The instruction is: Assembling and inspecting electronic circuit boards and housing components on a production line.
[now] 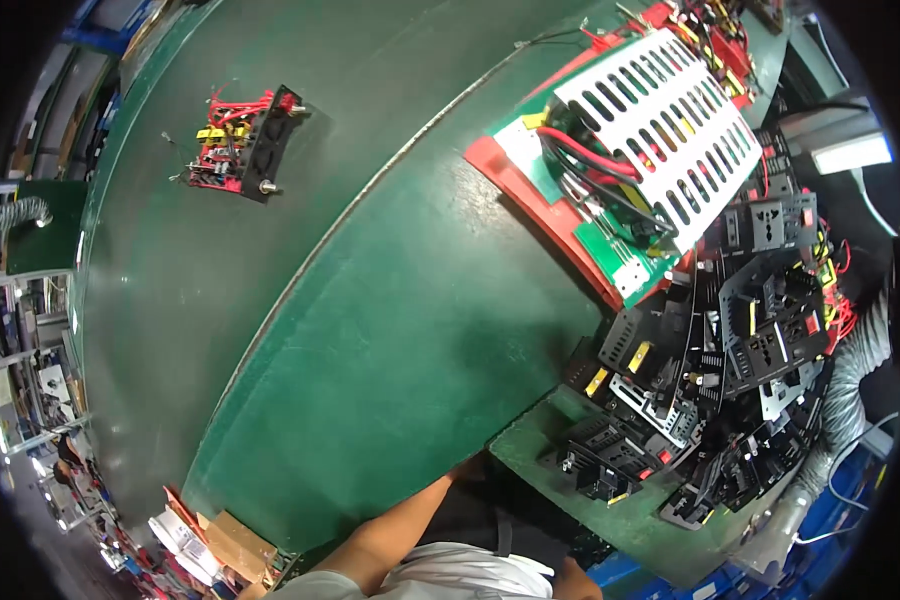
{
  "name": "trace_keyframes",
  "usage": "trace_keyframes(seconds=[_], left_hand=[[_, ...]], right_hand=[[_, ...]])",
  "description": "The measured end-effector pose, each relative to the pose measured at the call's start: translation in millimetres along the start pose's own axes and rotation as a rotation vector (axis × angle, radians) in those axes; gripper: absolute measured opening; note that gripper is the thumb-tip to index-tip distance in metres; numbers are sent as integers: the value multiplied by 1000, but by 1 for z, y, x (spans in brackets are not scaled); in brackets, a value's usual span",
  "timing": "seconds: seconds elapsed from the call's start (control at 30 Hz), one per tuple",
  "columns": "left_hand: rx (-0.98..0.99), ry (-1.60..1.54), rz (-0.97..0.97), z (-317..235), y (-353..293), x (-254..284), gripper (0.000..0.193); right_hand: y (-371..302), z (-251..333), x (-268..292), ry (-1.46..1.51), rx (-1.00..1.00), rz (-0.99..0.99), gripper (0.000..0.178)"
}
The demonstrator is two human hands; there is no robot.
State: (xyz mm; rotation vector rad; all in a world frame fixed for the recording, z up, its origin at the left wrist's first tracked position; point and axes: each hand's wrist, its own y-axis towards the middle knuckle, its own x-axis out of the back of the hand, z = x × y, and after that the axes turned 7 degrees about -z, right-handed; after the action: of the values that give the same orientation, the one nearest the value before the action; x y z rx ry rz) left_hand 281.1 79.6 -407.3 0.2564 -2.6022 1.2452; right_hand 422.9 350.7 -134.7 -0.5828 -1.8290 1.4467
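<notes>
My left forearm reaches from the lower edge up to the green bench's near edge. Only a little of my left hand shows there, beside dark cloth; its fingers are hidden, and I cannot make out anything in it. Of my right arm just a small piece shows at the bottom, with the hand out of sight. Nearest to the hands, on the right, lies a pile of black perforated panels with sockets and red switches, on a green side surface.
A red tray holds green circuit boards under a white slotted metal cover. Across the belt sits a wired black panel assembly. A ribbed grey hose hangs at right; a cardboard box stands at lower left.
</notes>
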Motion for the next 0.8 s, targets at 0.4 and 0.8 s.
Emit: trace_keyframes(seconds=[0.4,0.8], left_hand=[[-508,-139,-245,-52,92,55,43],[-537,-44,-222,-127,86,132,40]], right_hand=[[20,45,32,202,-168,-418,54],[39,79,37,242,-183,-542,43]])
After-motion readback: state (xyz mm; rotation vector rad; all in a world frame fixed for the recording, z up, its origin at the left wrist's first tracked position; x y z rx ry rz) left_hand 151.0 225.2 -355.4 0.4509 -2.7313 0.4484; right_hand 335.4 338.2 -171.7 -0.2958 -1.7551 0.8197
